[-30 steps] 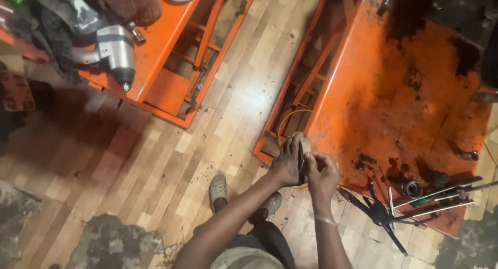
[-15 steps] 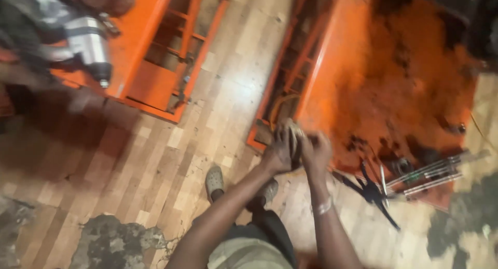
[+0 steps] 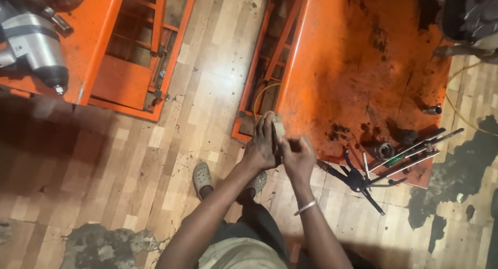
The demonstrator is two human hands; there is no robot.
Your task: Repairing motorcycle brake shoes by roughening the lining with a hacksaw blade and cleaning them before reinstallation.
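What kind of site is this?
Likely a vehicle repair workshop: grease-stained orange steel lift platform, silver pneumatic impact wrench, loose long-handled hand tools on the platform's corner.

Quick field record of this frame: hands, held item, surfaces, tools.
left hand: wrapped around a small pale part, grip closed
right hand: pressed to the same part, dark bit at its fingertips; bangle on wrist
part: kind too small to tell
bench: orange steel top, greasy, right of hands
tools: pliers and rods at bench edge; bearing beside them
far left: impact wrench on second orange table
floor: worn wood planks
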